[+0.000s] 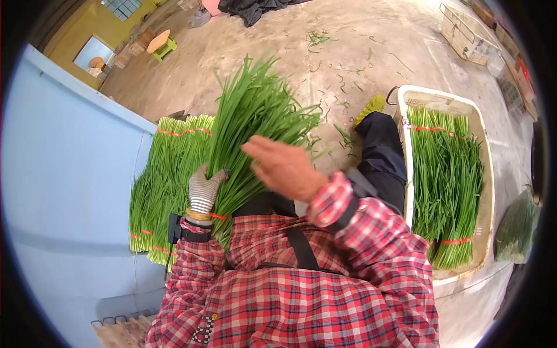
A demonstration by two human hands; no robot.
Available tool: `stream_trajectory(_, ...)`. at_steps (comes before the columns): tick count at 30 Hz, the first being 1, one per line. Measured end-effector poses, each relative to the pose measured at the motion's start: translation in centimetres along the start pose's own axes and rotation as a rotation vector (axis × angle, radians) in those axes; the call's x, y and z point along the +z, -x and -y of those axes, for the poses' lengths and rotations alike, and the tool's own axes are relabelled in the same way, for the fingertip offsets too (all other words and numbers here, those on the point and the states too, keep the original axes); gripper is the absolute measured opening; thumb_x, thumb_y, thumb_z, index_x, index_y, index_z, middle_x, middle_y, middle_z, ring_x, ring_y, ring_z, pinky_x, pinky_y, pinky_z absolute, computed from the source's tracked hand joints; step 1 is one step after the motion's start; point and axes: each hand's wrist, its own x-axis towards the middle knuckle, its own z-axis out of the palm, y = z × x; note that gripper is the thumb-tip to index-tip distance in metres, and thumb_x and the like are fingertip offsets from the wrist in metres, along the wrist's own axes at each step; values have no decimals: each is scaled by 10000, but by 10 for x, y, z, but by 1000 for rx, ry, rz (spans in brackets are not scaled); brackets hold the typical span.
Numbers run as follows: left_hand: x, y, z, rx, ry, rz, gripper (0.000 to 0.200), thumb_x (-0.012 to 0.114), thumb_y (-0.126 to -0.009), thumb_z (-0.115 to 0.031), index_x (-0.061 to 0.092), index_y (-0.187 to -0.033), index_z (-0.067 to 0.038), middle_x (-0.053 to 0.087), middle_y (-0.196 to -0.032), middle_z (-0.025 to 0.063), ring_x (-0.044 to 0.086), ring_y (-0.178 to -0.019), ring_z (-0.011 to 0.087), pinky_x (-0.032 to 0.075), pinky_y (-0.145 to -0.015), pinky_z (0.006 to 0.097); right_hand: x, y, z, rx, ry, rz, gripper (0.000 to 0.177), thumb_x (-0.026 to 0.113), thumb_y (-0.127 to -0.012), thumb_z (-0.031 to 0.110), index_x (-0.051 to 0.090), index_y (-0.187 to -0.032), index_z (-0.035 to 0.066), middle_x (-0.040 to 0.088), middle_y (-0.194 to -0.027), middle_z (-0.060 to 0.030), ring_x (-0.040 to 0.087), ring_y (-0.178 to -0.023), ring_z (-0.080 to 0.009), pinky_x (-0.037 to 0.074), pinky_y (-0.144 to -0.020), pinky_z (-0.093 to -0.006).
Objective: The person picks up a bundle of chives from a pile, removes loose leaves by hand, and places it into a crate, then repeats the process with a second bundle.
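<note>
A loose-leaved bunch of garlic chives (pixel 249 110) leans up across my lap, its leaf tips fanned out away from me. My left hand (pixel 206 187), in a grey and white striped glove, is closed around its lower part, just above a red band (pixel 218 217). Bare and slightly blurred, my right hand (pixel 287 169) is held flat with fingers stretched against the right side of the leaves. Left of the bunch lies a stack of tied chive bundles (pixel 165 185) with red bands at both ends.
A white plastic crate (pixel 488 191) with banded chive bundles (pixel 444 180) stands at my right. Along the left runs a light blue panel (pixel 69 168). Leaf scraps (pixel 345 136) litter the concrete floor, and another crate (pixel 467 37) sits at the far right.
</note>
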Motion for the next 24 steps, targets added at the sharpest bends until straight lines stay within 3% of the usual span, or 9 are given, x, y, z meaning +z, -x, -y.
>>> stream_trajectory(2, 2, 1, -1, 3, -35, -22, 550, 770, -756, -228, 578, -1103, 152, 688, -920, 211, 645, -804, 221, 506, -783, 315, 11, 9, 14, 47, 39, 88, 549, 627, -839, 188, 424, -1342, 107, 500, -1280, -148, 632, -853, -335, 539, -676, -417)
stream_trajectory(3, -1, 1, 3, 7, -43, -30, 550, 770, -756, -228, 578, -1103, 152, 688, -920, 211, 645, -804, 221, 506, -783, 315, 21, 20, 11, 178, 138, 214, 574, 642, -836, 245, 409, -1343, 110, 451, -1327, -137, 627, -845, -342, 541, -665, -422)
stream_trajectory(4, -1, 4, 2, -9, 148, -13, 481, 752, -769, -203, 599, -1076, 134, 691, -911, 177, 637, -788, 202, 502, -781, 307, 26, 30, 9, 312, 241, 346, 603, 657, -834, 301, 395, -1344, 114, 402, -1373, -127, 621, -837, -350, 543, -654, -428)
stream_trajectory(6, -2, 13, -9, -56, 371, 42, 317, 708, -793, -126, 641, -1016, 90, 689, -905, 95, 613, -772, 148, 491, -777, 282, 22, 48, 10, 319, 219, 394, 632, 663, -832, 308, 376, -1361, 114, 394, -1378, -133, 619, -849, -354, 545, -653, -429)
stream_trajectory(17, -5, 19, -2, -9, 504, 29, 298, 692, -799, -123, 638, -1013, 76, 691, -904, 120, 620, -810, 144, 491, -791, 276, 23, 66, 19, 297, 283, 419, 677, 662, -832, 266, 336, -1410, 132, 298, -1477, -105, 590, -951, -338, 554, -712, -438)
stream_trajectory(18, -6, 21, -7, -8, 365, 37, 366, 712, -789, -142, 618, -1038, 109, 688, -918, 151, 627, -827, 163, 493, -802, 285, 22, 65, 18, 293, 289, 423, 677, 662, -832, 266, 336, -1410, 132, 298, -1477, -105, 590, -951, -338, 554, -712, -438)
stream_trajectory(21, -3, 31, -24, 26, 138, -33, 503, 750, -769, -175, 572, -1094, 165, 681, -946, 207, 637, -855, 203, 496, -819, 305, 17, 59, 12, 253, 175, 239, 569, 641, -842, 199, 418, -1360, 123, 404, -1411, -123, 603, -904, -334, 551, -731, -421)
stream_trajectory(23, 0, 35, -24, 54, 48, -105, 571, 768, -758, -191, 547, -1123, 188, 675, -961, 233, 640, -866, 225, 497, -825, 317, 8, 50, 5, 205, 16, -67, 422, 614, -842, 125, 528, -1254, 98, 573, -1207, -139, 611, -819, -340, 544, -750, -403)
stream_trajectory(24, 1, 35, -21, 69, 49, -101, 610, 778, -752, -200, 530, -1140, 200, 672, -969, 247, 641, -870, 244, 495, -834, 328, 7, 43, -2, 179, -61, -212, 276, 611, -837, 97, 603, -1111, 68, 646, -958, -140, 611, -748, -346, 530, -722, -399)
